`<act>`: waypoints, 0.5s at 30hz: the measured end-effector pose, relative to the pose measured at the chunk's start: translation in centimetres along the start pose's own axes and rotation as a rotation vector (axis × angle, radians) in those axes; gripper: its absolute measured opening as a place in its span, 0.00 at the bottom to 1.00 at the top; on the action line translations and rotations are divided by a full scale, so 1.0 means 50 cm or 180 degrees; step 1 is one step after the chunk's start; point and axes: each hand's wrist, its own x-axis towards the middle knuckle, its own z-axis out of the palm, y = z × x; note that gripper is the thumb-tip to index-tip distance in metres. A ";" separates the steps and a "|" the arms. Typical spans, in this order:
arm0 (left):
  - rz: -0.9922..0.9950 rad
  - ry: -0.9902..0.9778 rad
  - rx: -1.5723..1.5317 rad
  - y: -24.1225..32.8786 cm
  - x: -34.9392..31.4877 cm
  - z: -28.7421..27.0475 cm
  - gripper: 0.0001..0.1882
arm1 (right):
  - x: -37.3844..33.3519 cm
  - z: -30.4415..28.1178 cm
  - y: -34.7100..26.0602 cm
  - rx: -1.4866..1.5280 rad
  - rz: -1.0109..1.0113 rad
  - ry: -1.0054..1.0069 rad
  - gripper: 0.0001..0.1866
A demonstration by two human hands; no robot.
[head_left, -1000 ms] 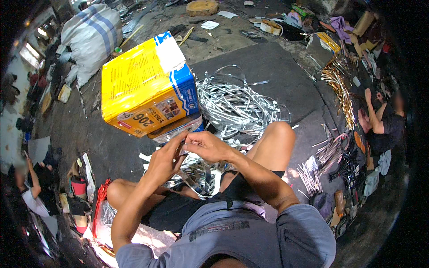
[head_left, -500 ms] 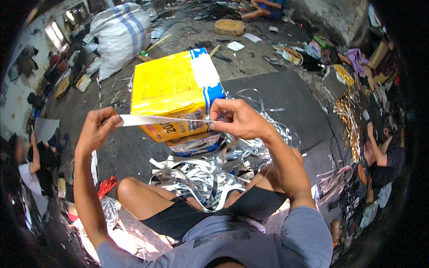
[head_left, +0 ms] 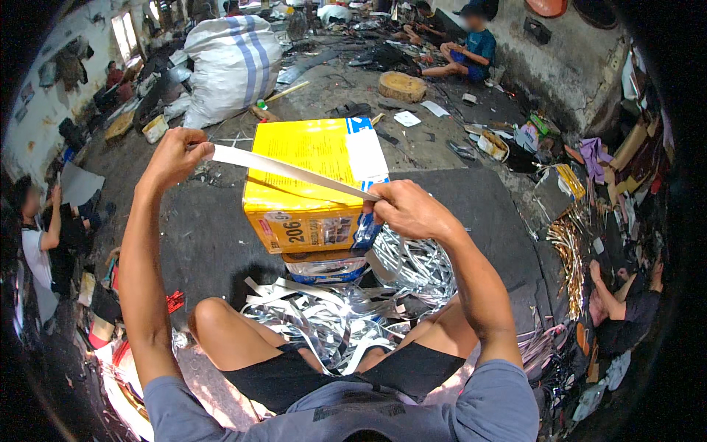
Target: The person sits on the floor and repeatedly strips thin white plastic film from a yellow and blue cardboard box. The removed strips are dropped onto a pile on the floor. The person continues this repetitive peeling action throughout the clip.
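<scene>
A long white strip (head_left: 287, 170) is pulled straight between my two hands, slanting down from left to right. My left hand (head_left: 177, 158), raised at the upper left, pinches one end. Farther down on the right, my right hand (head_left: 409, 210) has closed fingers on the other end, beside the blue edge of a yellow cardboard box (head_left: 294, 221). The strip passes over the front part of this box, which rests on a smaller blue-and-brown package (head_left: 328, 268). Between my bent legs lies a tangled heap of white and silvery strips (head_left: 317, 309).
A shiny coil of strips (head_left: 423, 269) lies right of the box. Beyond stand a big white sack (head_left: 232, 70) and a round wooden block (head_left: 403, 86). Golden strips (head_left: 568, 269) lie on the right. Co-workers sit at the left, right and far back.
My left hand has risen, so the strip now slopes down to the right and shows more of its flat face. The view has tilted up, taking in more of the far floor.
</scene>
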 end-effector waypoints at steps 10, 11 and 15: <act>-0.0580 -0.0226 0.0597 -0.054 0.041 0.065 0.15 | -0.002 -0.002 0.017 0.1355 -0.0279 0.0351 0.19; -0.0575 -0.0167 0.0639 -0.051 0.040 0.067 0.15 | 0.013 -0.010 0.021 0.1288 0.0009 0.0438 0.20; -0.0333 -0.0082 0.2478 0.022 0.041 0.073 0.15 | 0.075 -0.023 0.021 0.1079 0.0349 0.0301 0.19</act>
